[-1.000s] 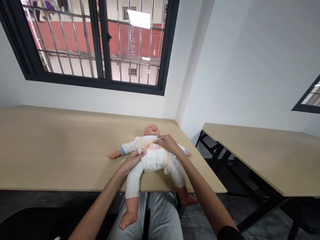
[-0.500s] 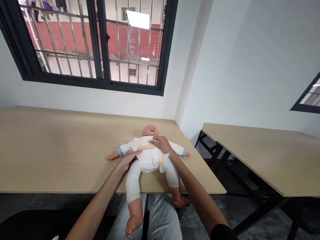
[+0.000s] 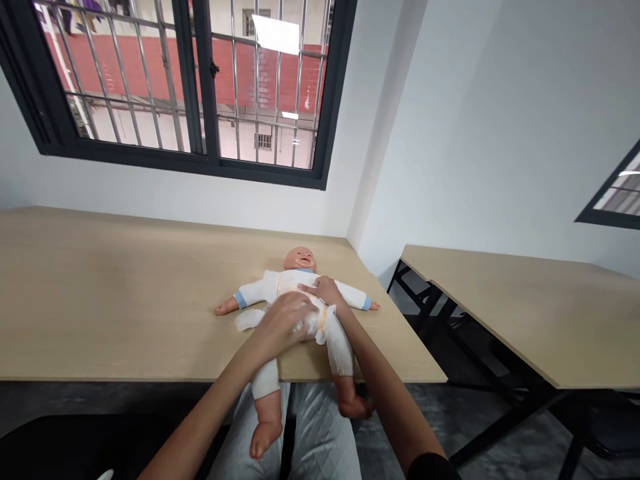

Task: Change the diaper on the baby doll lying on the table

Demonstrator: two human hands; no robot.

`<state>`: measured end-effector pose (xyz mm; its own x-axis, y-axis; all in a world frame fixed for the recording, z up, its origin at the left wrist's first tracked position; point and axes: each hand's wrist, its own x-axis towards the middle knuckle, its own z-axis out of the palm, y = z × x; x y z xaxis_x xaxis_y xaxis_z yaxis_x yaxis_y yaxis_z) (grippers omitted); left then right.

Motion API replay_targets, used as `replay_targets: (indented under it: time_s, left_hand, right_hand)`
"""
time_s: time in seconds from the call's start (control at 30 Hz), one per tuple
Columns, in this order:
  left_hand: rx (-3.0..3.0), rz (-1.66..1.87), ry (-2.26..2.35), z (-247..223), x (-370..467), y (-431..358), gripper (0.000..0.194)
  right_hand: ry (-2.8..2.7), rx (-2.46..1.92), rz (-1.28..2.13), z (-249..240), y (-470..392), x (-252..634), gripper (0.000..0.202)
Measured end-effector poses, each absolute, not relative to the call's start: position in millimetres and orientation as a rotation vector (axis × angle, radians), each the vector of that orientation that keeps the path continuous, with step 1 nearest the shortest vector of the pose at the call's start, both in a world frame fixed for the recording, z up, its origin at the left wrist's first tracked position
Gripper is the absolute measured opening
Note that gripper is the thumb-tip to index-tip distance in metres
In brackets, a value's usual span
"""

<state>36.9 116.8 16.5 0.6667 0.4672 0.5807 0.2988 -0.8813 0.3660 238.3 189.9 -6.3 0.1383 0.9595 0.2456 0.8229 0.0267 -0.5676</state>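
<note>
Presently listed, one moment at a wooden bench (image 3: 100,313) set below a barred window (image 3: 190,87).

Doll (image 3: 300,293): baby figure, on its back near the bench's front edge, head (image 3: 300,258) toward the wall, arms spread out to either side. White suit with blue cuffs. Both legs hang past the bench edge, bare feet over the person's lap (image 3: 310,433) in grey quilted trousers.

Diaper (image 3: 313,322): white, with a yellow strip, around the doll's middle. One white flap (image 3: 249,321) lies spread on the bench beside the doll's hip, on the person's left.

Left hand (image 3: 284,325): laid over the doll's belly and the diaper front, fingers curled and blurred. Whether it pinches the diaper or only presses on it cannot be told.

Right hand (image 3: 325,295): resting on the doll's chest, fingers bent and pointing leftward, palm down. Pressing rather than gripping, as far as shows; nothing seen closed inside it.

Forearms: both bare, reaching up from the lower frame; a dark sleeve edge at the right elbow.

Second bench (image 3: 525,300): same wood, black frame, standing well apart to the right, against the white wall.
</note>
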Motion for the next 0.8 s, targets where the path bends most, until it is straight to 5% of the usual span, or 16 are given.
replay_targets:
  time_s: [0.1,0.4,0.8]
  left_hand:
    - [3.034,0.607,0.438,11.1,56.4,98.6,0.047]
    - [3.118,0.468,0.831,-14.3,90.5,94.7,0.075]
    - [2.288,0.854,0.583,-0.7,68.4,117.9,0.043]
  right_hand:
    - [-1.663,-1.863,0.301,-7.2,185.6,235.3,0.061]
    - [-1.509,-1.788,0.321,-7.3,180.2,243.4,0.042]
    - [-1.096,-1.697,0.193,-47.9,52.9,287.3,0.028]
